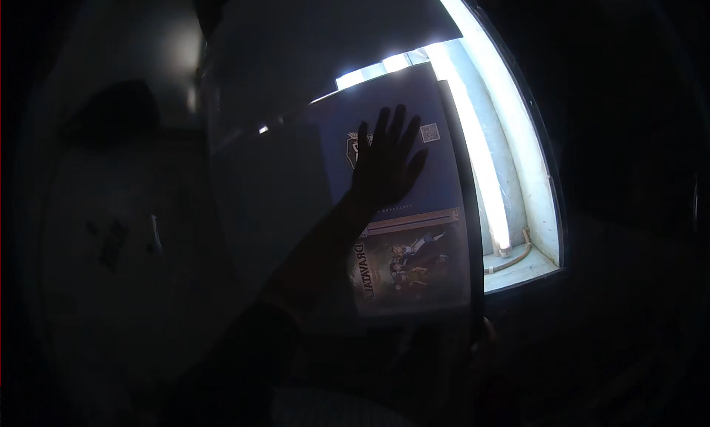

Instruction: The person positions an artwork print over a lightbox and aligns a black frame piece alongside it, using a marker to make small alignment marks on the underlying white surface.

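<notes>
Forearm rose from the lower edge, dark against the window (pixel 518 205). We saw 1 hand (pixel 386 161), likely left, spread flat with fingers open, pressed on a blue poster (pixel 414 227). Poster stood upright, long axis vertical, just left of the bright pane. Right hand maybe at the poster's lower right corner; too dark, cannot tell.

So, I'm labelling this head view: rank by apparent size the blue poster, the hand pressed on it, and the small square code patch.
1. Blue poster, largest.
2. Left hand, flat with fingers spread on it.
3. Square code patch, smallest.
</notes>
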Demonstrator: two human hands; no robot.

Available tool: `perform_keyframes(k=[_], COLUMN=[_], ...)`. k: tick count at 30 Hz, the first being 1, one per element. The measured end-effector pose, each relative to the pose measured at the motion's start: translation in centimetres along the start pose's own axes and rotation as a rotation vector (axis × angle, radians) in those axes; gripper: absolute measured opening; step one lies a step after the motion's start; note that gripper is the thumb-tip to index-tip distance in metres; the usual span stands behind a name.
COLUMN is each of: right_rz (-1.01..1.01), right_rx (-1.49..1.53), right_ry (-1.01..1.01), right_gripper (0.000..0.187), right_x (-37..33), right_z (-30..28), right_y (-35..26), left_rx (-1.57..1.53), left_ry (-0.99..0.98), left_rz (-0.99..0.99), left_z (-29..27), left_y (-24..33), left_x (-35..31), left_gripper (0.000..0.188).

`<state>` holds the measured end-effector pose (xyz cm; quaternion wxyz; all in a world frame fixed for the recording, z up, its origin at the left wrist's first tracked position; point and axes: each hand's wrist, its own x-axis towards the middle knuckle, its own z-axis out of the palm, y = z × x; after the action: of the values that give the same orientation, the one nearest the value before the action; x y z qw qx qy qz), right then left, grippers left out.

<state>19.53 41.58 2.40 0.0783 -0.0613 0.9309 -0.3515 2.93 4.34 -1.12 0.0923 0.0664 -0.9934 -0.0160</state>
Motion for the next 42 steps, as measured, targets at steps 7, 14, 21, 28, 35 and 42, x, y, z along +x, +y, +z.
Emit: perform_keyframes(k=[7, 14, 21, 28, 35, 42], right_rz=[0.084, -0.093, -0.053, -0.210, -0.205, -0.163], right_rx=[0.153, -0.081, -0.124, -0.119, -0.122, -0.070], right_ry=[-0.113, -0.045, -0.062, 0.067, -0.063, -0.089], right_gripper=[0.029, 0.031, 0.029, 0.033, 0.034, 0.041], right_x=[4.8, 6.1, 5.5, 5.8, 5.3, 5.2], right_z=[0.6, 0.9, 1.7, 1.2, 0.1, 0.4], right_y=[-3.8, -3.6, -3.7, -4.2, -3.9, -3.2], left_rx=[-0.260, -0.088, 0.048, 0.009, -0.016, 0.042], left_ry=[-0.076, 0.072, -0.027, -0.036, -0.067, -0.100], left_rz=[-0.066, 0.027, 0.029, -0.034, 0.008, 0.008], left_z=[1.0, 1.7, 1.2, 0.6, 0.6, 0.8], left_y=[-1.6, -2.5, -2.5, -2.8, -3.2, -3.3], left_x=[2.7, 5.2, 5.1, 5.6, 6.0, 5.9], left_gripper=[0.055, 0.056, 0.058, 0.061, 0.064, 0.066])
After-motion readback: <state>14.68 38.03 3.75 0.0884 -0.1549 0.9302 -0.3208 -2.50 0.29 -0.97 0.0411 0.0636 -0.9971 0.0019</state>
